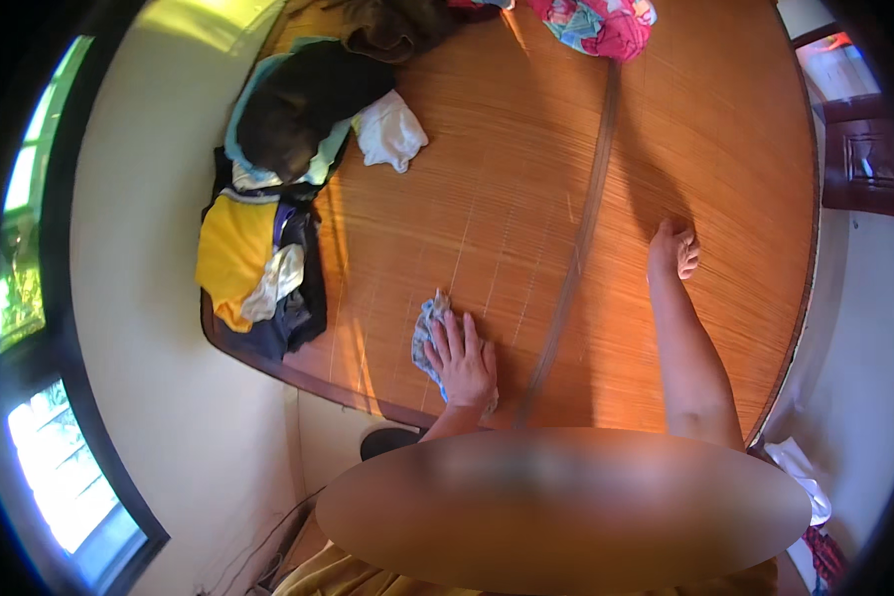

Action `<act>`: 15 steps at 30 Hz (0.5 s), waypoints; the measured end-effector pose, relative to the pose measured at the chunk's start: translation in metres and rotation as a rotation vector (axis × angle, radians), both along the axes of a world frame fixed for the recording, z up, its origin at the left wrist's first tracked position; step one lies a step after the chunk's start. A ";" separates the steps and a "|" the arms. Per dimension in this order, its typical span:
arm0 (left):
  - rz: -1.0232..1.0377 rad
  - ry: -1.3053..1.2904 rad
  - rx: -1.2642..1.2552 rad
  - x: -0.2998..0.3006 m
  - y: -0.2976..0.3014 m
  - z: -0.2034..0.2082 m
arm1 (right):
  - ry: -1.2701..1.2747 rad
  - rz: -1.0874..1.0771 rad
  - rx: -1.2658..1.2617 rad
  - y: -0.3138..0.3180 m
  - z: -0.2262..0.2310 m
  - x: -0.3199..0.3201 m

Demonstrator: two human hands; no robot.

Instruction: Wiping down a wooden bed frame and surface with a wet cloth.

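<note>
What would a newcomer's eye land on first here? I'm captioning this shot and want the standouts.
First the big bamboo mat filling the middle, glowing orange. Next the heap of clothes along its left edge, with yellow, dark and white pieces. Near the bottom the left hand lies flat on a small bluish cloth; the right hand rests on the mat, further right.

small blue-grey cloth (429, 333): mostly hidden under left hand (462, 363) | lower middle: blurred oval patch covers both forearms' near ends | floral fabric (596, 22): cut off by top edge | clothes pile (268, 199): single garments too tangled to tell
</note>
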State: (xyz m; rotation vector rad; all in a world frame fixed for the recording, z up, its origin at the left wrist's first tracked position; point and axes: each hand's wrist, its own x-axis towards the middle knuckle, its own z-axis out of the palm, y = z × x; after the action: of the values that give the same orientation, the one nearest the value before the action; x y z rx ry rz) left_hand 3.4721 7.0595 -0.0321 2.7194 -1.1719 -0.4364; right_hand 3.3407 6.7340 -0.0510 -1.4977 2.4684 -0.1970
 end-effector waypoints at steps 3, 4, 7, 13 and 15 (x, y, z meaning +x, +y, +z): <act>-0.090 0.086 -0.004 0.008 -0.011 -0.010 | 0.385 -0.151 -0.308 -0.018 -0.054 0.007; -0.180 0.110 0.002 0.021 -0.015 -0.014 | 0.431 -0.161 -0.237 -0.016 -0.063 0.015; -0.424 0.192 -0.137 0.080 -0.087 -0.005 | 0.370 -0.102 -0.213 -0.011 -0.055 0.023; -0.808 -0.247 -0.578 0.245 -0.371 -0.057 | 0.353 -0.050 -0.240 -0.004 -0.058 0.034; -0.412 0.046 -0.420 0.260 -0.444 -0.027 | 0.356 -0.059 -0.185 -0.007 -0.057 0.022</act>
State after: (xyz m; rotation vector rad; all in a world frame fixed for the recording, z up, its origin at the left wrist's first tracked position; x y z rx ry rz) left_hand 3.7319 6.6157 -0.0592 2.1064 -1.6058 -0.2577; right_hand 3.3627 6.7274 -0.1081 -1.6591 2.8434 -0.1876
